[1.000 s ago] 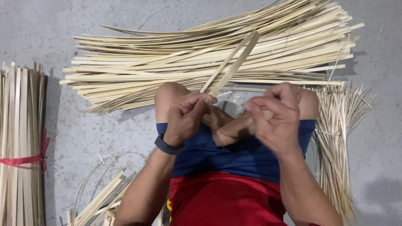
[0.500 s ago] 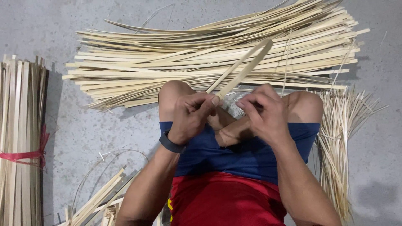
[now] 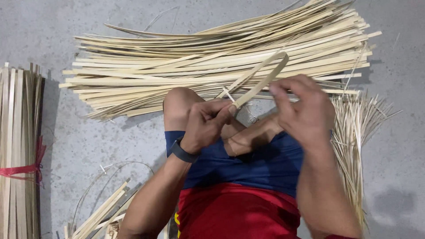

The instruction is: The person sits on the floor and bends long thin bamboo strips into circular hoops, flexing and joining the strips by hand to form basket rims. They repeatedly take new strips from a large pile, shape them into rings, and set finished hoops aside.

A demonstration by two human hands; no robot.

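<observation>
Bamboo strip (image 3: 261, 82) pinched in left hand (image 3: 206, 124), right hand (image 3: 305, 108) alongside

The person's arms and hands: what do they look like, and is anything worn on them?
Both arms are bare from the hands up, with no sleeves or gloves in view. The left hand has a dark band, like a watch or fitness strap, around its wrist. The right hand and its wrist show nothing worn; no rings can be made out.
</observation>
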